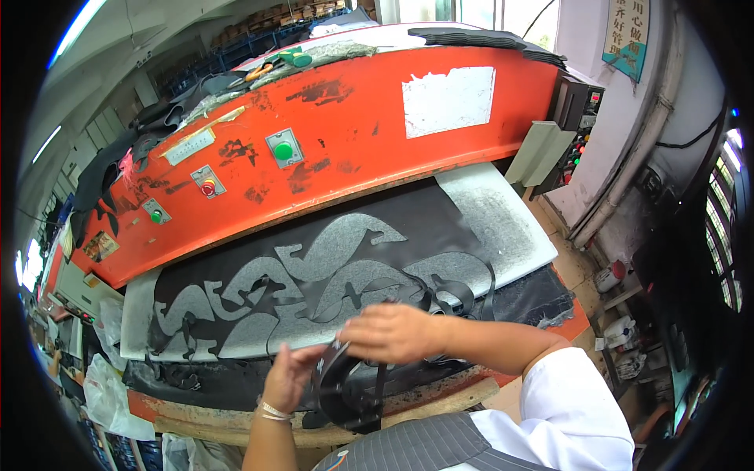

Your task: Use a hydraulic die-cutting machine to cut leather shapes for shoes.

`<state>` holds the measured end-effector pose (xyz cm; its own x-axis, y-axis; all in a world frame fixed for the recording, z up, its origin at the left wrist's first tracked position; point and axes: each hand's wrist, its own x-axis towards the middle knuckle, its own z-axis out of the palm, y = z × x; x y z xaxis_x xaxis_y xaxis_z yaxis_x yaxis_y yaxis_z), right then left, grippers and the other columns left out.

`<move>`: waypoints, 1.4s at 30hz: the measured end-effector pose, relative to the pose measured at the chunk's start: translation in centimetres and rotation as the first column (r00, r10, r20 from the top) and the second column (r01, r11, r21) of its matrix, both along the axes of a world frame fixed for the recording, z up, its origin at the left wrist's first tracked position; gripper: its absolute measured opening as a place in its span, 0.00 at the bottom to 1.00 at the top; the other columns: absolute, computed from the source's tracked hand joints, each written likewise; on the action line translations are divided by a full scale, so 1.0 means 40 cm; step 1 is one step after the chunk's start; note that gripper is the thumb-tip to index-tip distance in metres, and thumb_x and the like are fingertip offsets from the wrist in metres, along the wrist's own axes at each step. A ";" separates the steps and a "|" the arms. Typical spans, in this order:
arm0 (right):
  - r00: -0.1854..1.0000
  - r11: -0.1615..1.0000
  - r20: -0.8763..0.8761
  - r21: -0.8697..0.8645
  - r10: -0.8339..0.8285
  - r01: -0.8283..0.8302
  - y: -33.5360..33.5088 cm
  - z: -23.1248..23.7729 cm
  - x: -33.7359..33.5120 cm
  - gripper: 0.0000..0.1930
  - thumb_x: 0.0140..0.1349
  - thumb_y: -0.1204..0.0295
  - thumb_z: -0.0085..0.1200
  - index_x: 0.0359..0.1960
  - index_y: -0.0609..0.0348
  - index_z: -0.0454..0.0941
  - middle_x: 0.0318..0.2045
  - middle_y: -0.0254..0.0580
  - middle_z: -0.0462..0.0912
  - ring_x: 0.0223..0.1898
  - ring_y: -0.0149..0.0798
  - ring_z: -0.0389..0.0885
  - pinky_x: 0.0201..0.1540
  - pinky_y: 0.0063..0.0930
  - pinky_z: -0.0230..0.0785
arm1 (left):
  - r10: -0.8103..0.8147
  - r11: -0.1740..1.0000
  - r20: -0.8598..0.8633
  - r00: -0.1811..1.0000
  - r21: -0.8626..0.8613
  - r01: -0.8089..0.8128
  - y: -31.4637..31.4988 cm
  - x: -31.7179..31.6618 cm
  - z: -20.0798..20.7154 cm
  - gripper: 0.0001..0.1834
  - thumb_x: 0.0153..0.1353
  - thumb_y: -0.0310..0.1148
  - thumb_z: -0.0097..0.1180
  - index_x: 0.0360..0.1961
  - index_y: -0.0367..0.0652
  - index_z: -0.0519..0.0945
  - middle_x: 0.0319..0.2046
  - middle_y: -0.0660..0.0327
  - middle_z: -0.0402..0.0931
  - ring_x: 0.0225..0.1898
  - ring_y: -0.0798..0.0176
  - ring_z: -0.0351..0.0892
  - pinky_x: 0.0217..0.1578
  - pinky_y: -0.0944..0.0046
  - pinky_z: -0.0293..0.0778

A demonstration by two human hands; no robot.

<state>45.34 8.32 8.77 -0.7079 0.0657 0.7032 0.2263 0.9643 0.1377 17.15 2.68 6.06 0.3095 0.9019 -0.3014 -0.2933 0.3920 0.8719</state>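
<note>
Head view: both hands' grip (292, 375) (390, 333) on black cut pieces (345, 390)

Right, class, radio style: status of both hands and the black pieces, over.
Left hand and right hand both gripping the stack of cut black pieces. Stack held over bench edge. Cut-out black sheet lies behind, loose strips near right hand.

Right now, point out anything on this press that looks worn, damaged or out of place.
The orange press head has paint chipped off in dark patches around the green button. The black sheet on the grey cutting board is riddled with cutouts, its leftover strips curling loose near both hands, which hold a stack of black cut pieces.
</note>
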 end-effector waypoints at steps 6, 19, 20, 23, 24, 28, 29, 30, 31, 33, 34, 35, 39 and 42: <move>0.971 0.975 0.097 0.016 -0.220 0.219 -0.096 0.028 0.016 0.18 0.52 0.69 0.53 0.47 0.48 0.81 0.61 0.39 0.71 0.60 0.40 0.71 0.66 0.42 0.57 | -0.225 0.936 0.287 0.931 -0.203 0.289 -0.023 0.133 0.093 0.26 0.71 0.49 0.42 0.50 0.33 0.73 0.35 0.46 0.80 0.30 0.55 0.83 0.33 0.56 0.81; 0.903 0.583 0.159 -0.716 -0.398 0.383 -0.277 0.049 -0.038 0.41 0.53 0.40 0.58 0.62 0.57 0.68 0.65 0.80 0.49 0.68 0.73 0.49 0.67 0.59 0.46 | -0.103 0.994 0.292 0.951 0.066 0.088 -0.046 0.207 0.109 0.20 0.66 0.35 0.52 0.55 0.36 0.68 0.41 0.54 0.78 0.39 0.63 0.81 0.44 0.61 0.79; 0.919 0.585 0.118 -0.739 -0.375 0.334 -0.272 0.048 -0.057 0.41 0.54 0.39 0.57 0.61 0.58 0.70 0.65 0.80 0.49 0.67 0.73 0.50 0.67 0.59 0.47 | -0.106 0.994 0.282 0.953 0.065 0.092 -0.049 0.189 0.105 0.21 0.64 0.33 0.54 0.56 0.36 0.67 0.41 0.54 0.78 0.38 0.63 0.80 0.43 0.62 0.79; 0.925 0.599 0.129 -0.728 -0.358 0.333 -0.280 0.048 -0.111 0.40 0.53 0.39 0.57 0.58 0.60 0.73 0.65 0.79 0.48 0.67 0.74 0.49 0.63 0.65 0.51 | -0.063 0.998 0.313 0.948 0.007 0.064 -0.076 0.137 0.126 0.24 0.61 0.31 0.57 0.57 0.37 0.66 0.41 0.53 0.77 0.40 0.62 0.81 0.43 0.61 0.80; 0.928 0.607 0.132 -0.723 -0.350 0.331 -0.273 0.043 -0.131 0.40 0.53 0.39 0.58 0.58 0.60 0.73 0.66 0.78 0.48 0.68 0.74 0.48 0.63 0.67 0.51 | -0.046 0.999 0.314 0.948 0.004 0.047 -0.079 0.114 0.116 0.24 0.61 0.31 0.58 0.57 0.37 0.66 0.42 0.53 0.77 0.40 0.61 0.81 0.44 0.60 0.81; 0.915 0.566 0.218 -0.729 -0.340 0.384 -0.265 0.046 -0.193 0.38 0.50 0.44 0.63 0.52 0.65 0.75 0.66 0.78 0.47 0.68 0.76 0.45 0.62 0.67 0.52 | -0.013 1.000 0.295 0.955 0.025 0.007 -0.095 0.054 0.084 0.27 0.59 0.32 0.60 0.58 0.36 0.66 0.43 0.50 0.78 0.42 0.59 0.82 0.45 0.58 0.81; 0.913 0.539 0.242 -0.746 -0.328 0.391 -0.263 0.047 -0.203 0.38 0.50 0.44 0.63 0.54 0.63 0.74 0.66 0.77 0.46 0.68 0.76 0.44 0.62 0.69 0.51 | -0.001 0.995 0.223 0.975 0.098 -0.021 -0.102 0.051 0.081 0.25 0.62 0.40 0.60 0.53 0.37 0.69 0.41 0.50 0.79 0.41 0.55 0.82 0.45 0.54 0.81; 0.912 0.514 0.264 -0.761 -0.313 0.397 -0.262 0.049 -0.213 0.38 0.50 0.45 0.63 0.56 0.61 0.73 0.67 0.77 0.45 0.69 0.77 0.43 0.62 0.71 0.50 | -0.006 0.995 0.228 0.974 0.098 -0.017 -0.107 0.044 0.077 0.25 0.62 0.40 0.60 0.53 0.37 0.69 0.41 0.50 0.79 0.41 0.55 0.82 0.45 0.54 0.81; 0.927 0.518 0.232 -0.776 -0.296 0.360 -0.263 0.044 -0.221 0.40 0.50 0.47 0.64 0.60 0.57 0.69 0.68 0.76 0.43 0.69 0.77 0.43 0.62 0.72 0.49 | 0.032 0.994 0.281 0.959 0.087 -0.059 -0.113 0.035 0.070 0.25 0.63 0.45 0.58 0.53 0.37 0.70 0.41 0.51 0.79 0.42 0.55 0.81 0.45 0.54 0.80; 0.926 0.533 0.227 -0.765 -0.302 0.361 -0.271 0.037 -0.246 0.40 0.51 0.47 0.64 0.62 0.55 0.67 0.68 0.76 0.43 0.69 0.77 0.42 0.63 0.70 0.49 | 0.163 0.987 0.387 0.908 -0.063 -0.150 -0.121 0.020 0.052 0.30 0.66 0.57 0.49 0.51 0.39 0.72 0.40 0.52 0.79 0.42 0.56 0.81 0.44 0.56 0.80; 0.926 0.547 0.218 -0.756 -0.308 0.360 -0.279 0.028 -0.258 0.40 0.51 0.48 0.64 0.63 0.53 0.66 0.68 0.76 0.43 0.69 0.77 0.42 0.64 0.69 0.48 | 0.152 0.988 0.392 0.907 -0.064 -0.138 -0.120 0.021 0.053 0.30 0.66 0.57 0.49 0.51 0.39 0.72 0.40 0.52 0.79 0.42 0.56 0.81 0.44 0.56 0.80; 0.939 0.617 0.089 -0.733 -0.333 0.289 -0.287 -0.017 -0.274 0.44 0.49 0.52 0.67 0.67 0.51 0.60 0.68 0.76 0.43 0.68 0.77 0.46 0.64 0.63 0.50 | 0.241 0.970 0.454 0.857 -0.137 -0.201 -0.116 0.025 0.061 0.30 0.66 0.59 0.46 0.50 0.40 0.72 0.40 0.52 0.79 0.41 0.57 0.81 0.42 0.57 0.80; 0.909 0.644 -0.094 -0.735 -0.407 0.212 -0.305 -0.069 -0.285 0.55 0.43 0.56 0.72 0.71 0.54 0.50 0.67 0.75 0.48 0.63 0.72 0.58 0.62 0.54 0.55 | 0.295 0.955 0.518 0.803 -0.193 -0.225 -0.108 -0.001 0.059 0.25 0.70 0.52 0.42 0.45 0.39 0.75 0.36 0.54 0.79 0.37 0.57 0.80 0.40 0.58 0.79; 0.937 0.560 -0.095 -0.820 -0.336 0.118 -0.306 -0.052 -0.263 0.57 0.42 0.55 0.71 0.72 0.53 0.48 0.63 0.72 0.55 0.61 0.70 0.60 0.63 0.52 0.55 | 0.139 0.985 0.339 0.930 0.048 -0.164 -0.108 -0.024 0.054 0.19 0.71 0.42 0.45 0.47 0.34 0.75 0.38 0.52 0.81 0.37 0.57 0.82 0.39 0.61 0.79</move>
<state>34.80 -3.93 6.70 -0.4245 0.8071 0.4103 0.3712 0.5685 -0.7342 16.20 -1.66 8.23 0.2384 0.9618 -0.1347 -0.6230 0.2579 0.7385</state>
